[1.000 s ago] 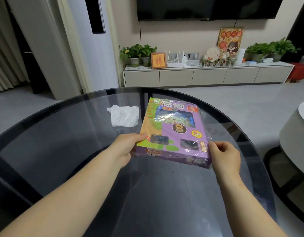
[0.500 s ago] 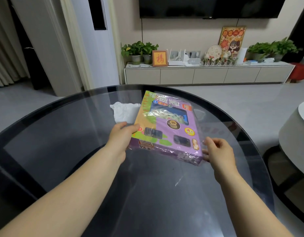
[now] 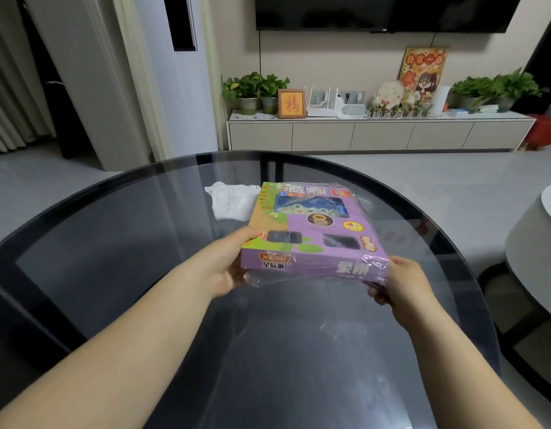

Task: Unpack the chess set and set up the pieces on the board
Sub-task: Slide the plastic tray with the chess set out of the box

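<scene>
Head view: left hand (image 3: 227, 267) and right hand (image 3: 406, 283) curl fingers (image 3: 378, 296) round chess box (image 3: 317, 239).

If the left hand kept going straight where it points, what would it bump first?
The purple chess box: the left hand grips its near corner, so it would only push it. The white tissue beyond probably sits left of that line.

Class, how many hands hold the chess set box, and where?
2. The left hand grips the chess set box at its near left corner; the right hand grips its near right corner.
</scene>
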`<action>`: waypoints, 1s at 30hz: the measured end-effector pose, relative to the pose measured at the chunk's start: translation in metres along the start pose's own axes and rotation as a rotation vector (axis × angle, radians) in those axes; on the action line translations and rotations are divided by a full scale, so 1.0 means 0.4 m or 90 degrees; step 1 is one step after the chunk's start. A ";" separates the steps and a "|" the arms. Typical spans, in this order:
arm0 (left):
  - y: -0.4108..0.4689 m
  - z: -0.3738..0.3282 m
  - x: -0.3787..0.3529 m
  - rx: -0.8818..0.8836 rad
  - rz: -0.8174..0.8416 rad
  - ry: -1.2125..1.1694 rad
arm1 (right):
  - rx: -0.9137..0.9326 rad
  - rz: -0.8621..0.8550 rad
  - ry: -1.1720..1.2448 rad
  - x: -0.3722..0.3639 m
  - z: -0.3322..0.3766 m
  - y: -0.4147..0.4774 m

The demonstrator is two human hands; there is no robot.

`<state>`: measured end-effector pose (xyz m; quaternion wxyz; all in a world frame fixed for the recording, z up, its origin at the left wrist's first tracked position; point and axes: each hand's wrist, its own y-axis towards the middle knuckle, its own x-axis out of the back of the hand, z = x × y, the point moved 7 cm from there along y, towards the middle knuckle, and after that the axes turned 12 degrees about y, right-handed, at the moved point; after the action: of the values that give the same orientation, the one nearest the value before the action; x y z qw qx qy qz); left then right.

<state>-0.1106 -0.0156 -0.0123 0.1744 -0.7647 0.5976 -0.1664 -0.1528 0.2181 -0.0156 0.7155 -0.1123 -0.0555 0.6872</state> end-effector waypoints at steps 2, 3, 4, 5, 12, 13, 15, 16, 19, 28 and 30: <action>0.002 -0.001 0.002 -0.001 -0.009 -0.008 | 0.029 -0.036 -0.055 0.013 0.000 0.009; 0.005 -0.001 0.007 -0.002 -0.023 -0.003 | 0.050 -0.060 -0.085 0.023 0.003 0.013; 0.003 -0.002 0.013 -0.005 -0.035 0.002 | 0.070 -0.083 -0.110 0.032 0.009 0.015; 0.000 -0.002 0.019 -0.007 -0.044 0.006 | 0.088 -0.103 -0.125 0.041 0.016 0.018; -0.013 -0.005 0.076 -0.030 -0.090 -0.044 | 0.101 -0.149 -0.096 0.068 0.028 0.030; -0.019 -0.001 0.089 -0.030 -0.095 -0.053 | 0.093 -0.153 -0.080 0.070 0.029 0.036; -0.032 0.011 0.120 -0.028 -0.107 -0.080 | 0.081 -0.158 -0.047 0.074 0.032 0.056; -0.040 0.018 0.137 -0.029 -0.113 -0.092 | 0.077 -0.161 -0.034 0.075 0.036 0.067; -0.069 0.040 0.187 -0.037 -0.137 -0.126 | 0.068 -0.184 -0.023 0.085 0.052 0.103; -0.150 0.059 0.334 -0.126 -0.219 -0.230 | 0.101 -0.197 -0.337 0.079 0.098 0.146; -0.163 0.069 0.355 -0.133 -0.234 -0.247 | 0.137 -0.148 -0.439 0.031 0.119 0.116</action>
<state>-0.0095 -0.1371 0.0004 0.1726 -0.8917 0.4181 0.0164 -0.2083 0.2359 0.0184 0.7356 0.2085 -0.2332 0.6009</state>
